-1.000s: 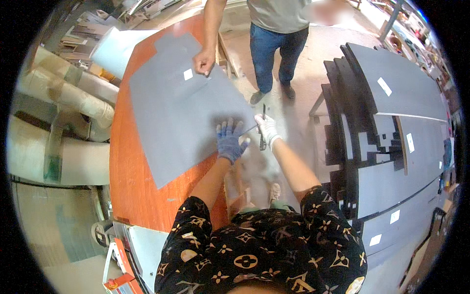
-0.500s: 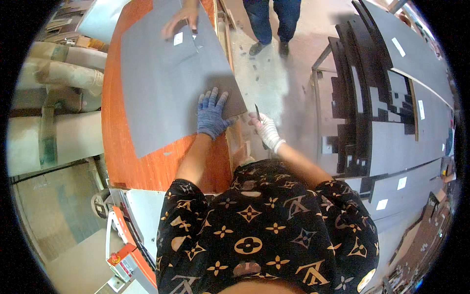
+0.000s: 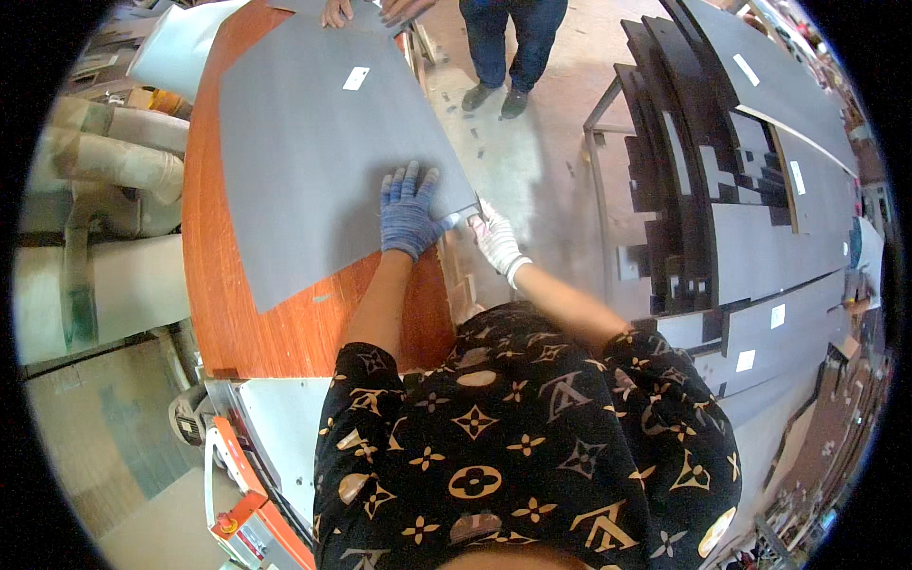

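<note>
A large grey panel (image 3: 323, 133) with a small white label (image 3: 356, 78) lies on the orange-brown wooden tabletop (image 3: 294, 332). My left hand (image 3: 408, 223), in a blue knit glove with grey fingertips, rests flat on the panel's near right corner, its fingers spread. At that corner's edge, my right hand (image 3: 499, 242), in a white striped glove, is closed around a thin dark knife-like tool (image 3: 478, 199). The blade is at the panel's edge; most of the handle is hidden in my fingers.
Another person's hands (image 3: 337, 11) are at the panel's far end, and that person's legs (image 3: 511, 43) stand beyond the table. On the right, dark boards (image 3: 665, 142) and grey panels (image 3: 760, 252) are stacked. Large ducts (image 3: 123, 157) run along the left.
My right hand has moved up and left, bringing the blade to the panel's corner. My left hand stays on the panel. The other person's hand has drawn back to the far end.
</note>
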`<state>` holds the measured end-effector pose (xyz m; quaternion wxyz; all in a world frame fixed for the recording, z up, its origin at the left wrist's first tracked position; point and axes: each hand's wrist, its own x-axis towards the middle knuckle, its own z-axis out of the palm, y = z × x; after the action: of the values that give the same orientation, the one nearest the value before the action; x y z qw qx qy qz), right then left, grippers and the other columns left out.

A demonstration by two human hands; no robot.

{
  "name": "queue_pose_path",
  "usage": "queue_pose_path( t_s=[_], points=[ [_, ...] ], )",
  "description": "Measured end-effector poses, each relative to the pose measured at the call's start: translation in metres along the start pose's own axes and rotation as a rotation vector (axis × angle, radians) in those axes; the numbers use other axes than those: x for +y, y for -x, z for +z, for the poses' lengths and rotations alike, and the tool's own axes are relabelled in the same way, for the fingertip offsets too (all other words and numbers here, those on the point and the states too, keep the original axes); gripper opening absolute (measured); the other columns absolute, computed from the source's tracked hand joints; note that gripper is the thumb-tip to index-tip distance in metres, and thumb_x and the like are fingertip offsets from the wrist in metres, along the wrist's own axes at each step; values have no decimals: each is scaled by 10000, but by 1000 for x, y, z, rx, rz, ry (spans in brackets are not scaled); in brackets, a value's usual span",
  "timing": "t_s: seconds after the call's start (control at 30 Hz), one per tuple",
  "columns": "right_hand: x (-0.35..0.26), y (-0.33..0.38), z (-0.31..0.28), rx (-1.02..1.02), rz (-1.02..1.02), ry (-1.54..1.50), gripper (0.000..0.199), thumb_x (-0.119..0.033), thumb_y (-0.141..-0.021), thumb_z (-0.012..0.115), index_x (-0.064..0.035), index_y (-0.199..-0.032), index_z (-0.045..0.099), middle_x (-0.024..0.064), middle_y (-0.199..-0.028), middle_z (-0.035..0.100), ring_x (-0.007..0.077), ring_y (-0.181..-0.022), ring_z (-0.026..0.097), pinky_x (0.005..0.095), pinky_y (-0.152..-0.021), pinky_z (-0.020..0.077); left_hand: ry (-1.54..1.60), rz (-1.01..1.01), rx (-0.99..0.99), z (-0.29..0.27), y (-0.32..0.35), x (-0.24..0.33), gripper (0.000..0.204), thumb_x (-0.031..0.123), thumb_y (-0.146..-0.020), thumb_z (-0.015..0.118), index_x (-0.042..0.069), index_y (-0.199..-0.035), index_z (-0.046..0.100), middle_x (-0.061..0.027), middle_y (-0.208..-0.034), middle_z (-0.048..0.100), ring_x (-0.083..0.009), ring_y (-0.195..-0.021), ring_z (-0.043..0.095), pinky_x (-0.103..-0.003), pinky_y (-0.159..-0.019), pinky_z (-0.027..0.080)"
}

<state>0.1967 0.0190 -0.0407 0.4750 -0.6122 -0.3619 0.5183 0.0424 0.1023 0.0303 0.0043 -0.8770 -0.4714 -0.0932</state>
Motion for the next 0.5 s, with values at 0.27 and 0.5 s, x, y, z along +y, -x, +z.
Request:
queue_pose_path(
  t_s=[0.27, 0.5],
  points=[
    [6, -2, -1, 38, -98, 212, 405, -75, -900, 514, -78, -1304, 521, 182, -1127, 636, 241, -992, 621, 319, -863, 469, 41, -9, -5, -4, 0, 2, 862, 576, -638, 723, 159, -1347, 464, -174, -1439, 371, -362, -1328, 334, -502, -1137, 169],
    [28, -16, 2, 154, -117, 454, 271, -246, -912, 521, -106, -1118, 629, 218, -958, 644, 408, -843, 605, 401, -751, 499, 91, -7, -17, 3, 0, -26, 722, 517, -753, 652, 161, -1352, 465, -189, -1451, 351, -378, -1335, 315, -507, -1134, 167]
  ],
)
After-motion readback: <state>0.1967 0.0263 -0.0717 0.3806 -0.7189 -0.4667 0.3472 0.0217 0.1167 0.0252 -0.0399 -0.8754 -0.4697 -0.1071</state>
